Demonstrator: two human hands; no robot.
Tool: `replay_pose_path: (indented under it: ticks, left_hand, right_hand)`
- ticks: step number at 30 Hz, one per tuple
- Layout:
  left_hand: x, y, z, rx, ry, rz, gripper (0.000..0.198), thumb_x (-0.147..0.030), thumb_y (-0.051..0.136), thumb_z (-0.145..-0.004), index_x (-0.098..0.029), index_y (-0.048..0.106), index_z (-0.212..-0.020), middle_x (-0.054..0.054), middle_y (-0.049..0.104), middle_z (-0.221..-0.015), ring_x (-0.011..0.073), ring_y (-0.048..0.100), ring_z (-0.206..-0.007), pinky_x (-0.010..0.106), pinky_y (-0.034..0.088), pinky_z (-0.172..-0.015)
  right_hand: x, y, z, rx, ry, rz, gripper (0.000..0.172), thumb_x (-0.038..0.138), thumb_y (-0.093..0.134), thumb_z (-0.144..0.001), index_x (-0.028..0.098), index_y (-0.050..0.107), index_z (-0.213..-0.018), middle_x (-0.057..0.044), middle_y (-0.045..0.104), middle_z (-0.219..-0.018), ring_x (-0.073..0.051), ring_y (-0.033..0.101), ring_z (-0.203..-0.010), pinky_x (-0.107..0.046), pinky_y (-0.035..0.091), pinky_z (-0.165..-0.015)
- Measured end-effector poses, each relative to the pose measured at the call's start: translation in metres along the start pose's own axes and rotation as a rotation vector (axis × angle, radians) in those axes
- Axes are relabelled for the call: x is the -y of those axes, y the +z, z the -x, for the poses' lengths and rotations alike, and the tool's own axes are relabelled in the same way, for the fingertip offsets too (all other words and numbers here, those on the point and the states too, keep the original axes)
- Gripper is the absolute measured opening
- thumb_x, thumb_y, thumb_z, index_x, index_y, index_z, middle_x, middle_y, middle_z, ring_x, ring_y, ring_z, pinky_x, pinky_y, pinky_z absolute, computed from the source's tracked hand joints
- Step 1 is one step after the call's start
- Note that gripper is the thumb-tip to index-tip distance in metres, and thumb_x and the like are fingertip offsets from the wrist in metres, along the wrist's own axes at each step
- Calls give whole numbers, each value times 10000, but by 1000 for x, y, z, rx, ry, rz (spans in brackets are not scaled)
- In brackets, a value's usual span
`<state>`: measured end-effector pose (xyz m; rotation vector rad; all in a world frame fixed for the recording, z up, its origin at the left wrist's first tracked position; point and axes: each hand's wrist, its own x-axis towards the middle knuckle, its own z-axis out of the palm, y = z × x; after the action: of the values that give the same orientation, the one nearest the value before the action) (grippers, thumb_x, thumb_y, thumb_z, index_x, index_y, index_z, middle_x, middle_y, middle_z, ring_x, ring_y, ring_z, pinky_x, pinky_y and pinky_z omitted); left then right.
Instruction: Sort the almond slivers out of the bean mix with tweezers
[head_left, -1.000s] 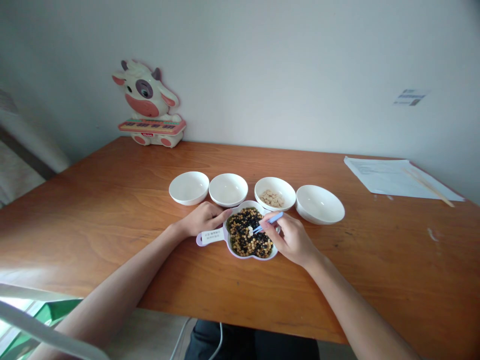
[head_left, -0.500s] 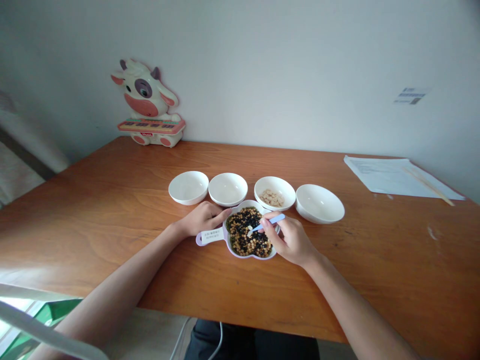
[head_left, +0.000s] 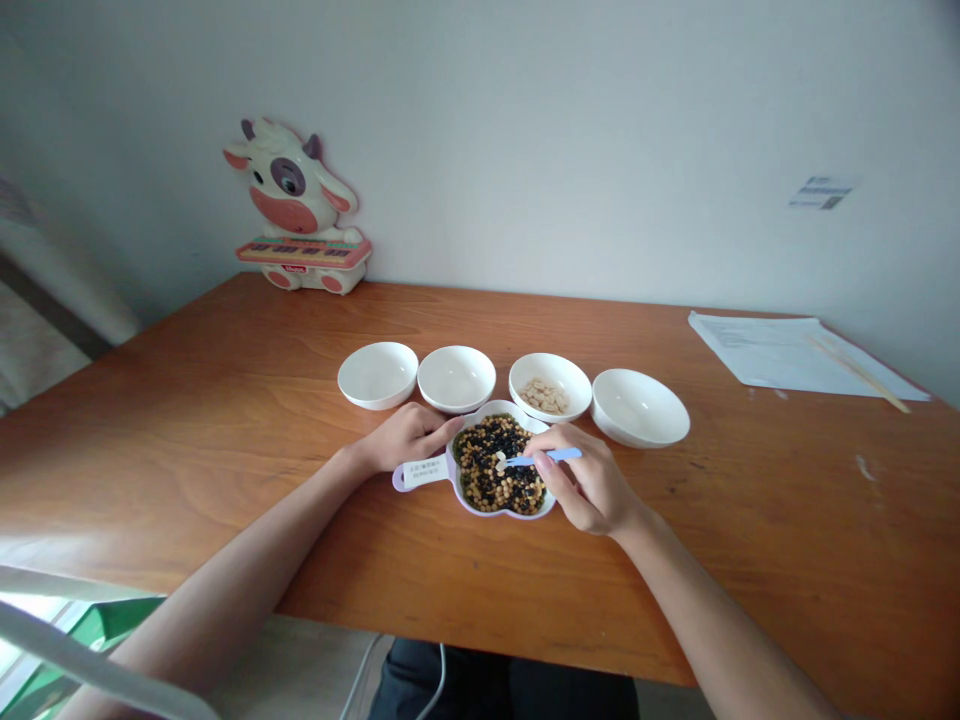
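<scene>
R grip (head_left: 589, 490) clenched on blue tweezers (head_left: 544, 456), pale seed (head_left: 500, 461) held at tips, lower ctr; white dish (head_left: 466, 503) steadied by open L grip (head_left: 409, 437); slow, level lift advised.

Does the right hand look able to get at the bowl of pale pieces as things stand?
Likely yes. The right hand sits just in front of that white bowl, and nothing stands between them; the bean dish lies beside the hand. It is holding blue tweezers, though, so it would arrive with them.

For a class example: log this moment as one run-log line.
Left hand: on white dish | Right hand: blue tweezers in mixed beans | Beyond: bowl of pale seeds
</scene>
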<state>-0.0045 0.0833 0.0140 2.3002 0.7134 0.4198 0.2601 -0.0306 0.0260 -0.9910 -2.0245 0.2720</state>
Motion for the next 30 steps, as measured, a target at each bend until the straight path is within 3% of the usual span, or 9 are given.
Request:
replay_pose_path:
  ticks: [12, 30]
  left_hand:
    - [0, 0, -1, 9, -8, 0, 596, -443, 357, -1064, -142, 426, -554, -12, 449, -497, 63, 361, -464, 191, 295, -448]
    - [-2, -1, -1, 18, -16, 7, 594, -440, 357, -1063, -147, 406, -548, -13, 449, -499, 63, 369, -468, 193, 300, -453]
  right_hand:
    - [2, -3, -2, 48, -95, -32, 162, 197, 447, -956, 216, 608, -953, -43, 690, -788, -197, 607, -681, -376, 474, -679]
    - [0, 2, 0, 6, -21, -12, 183, 182, 451, -988, 191, 628, -1034, -61, 718, -874, -200, 663, -780, -354, 525, -736]
